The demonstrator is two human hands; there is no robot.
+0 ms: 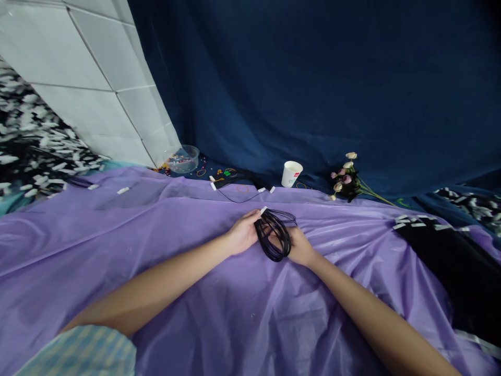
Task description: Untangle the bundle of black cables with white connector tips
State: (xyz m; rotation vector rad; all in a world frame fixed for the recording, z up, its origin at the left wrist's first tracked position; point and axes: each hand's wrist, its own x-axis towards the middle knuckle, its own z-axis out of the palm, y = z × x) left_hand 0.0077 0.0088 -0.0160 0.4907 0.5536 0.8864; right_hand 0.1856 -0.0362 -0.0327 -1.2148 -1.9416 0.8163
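Note:
A looped bundle of thin black cable [276, 243] with a white connector [263, 210] at its upper end hangs between my two hands, above the purple sheet. My left hand [245, 232] pinches the bundle near the white connector, thumb on top. On the other side my right hand [299, 246] is closed around the loops, its fingers partly hidden behind the cable. Just beyond my hands, more black cables with white connectors [213, 186] lie along the sheet's far edge.
Beyond the purple sheet [188, 297] stand a paper cup [289, 177], a clear plastic bowl [183, 161] and artificial flowers [346, 180]. Rubber bands lie scattered there. Black cable bundles [434, 261] lie at right; a large pile of white-ended cables [35, 125] is at left. A dark blue curtain [313, 78] hangs behind.

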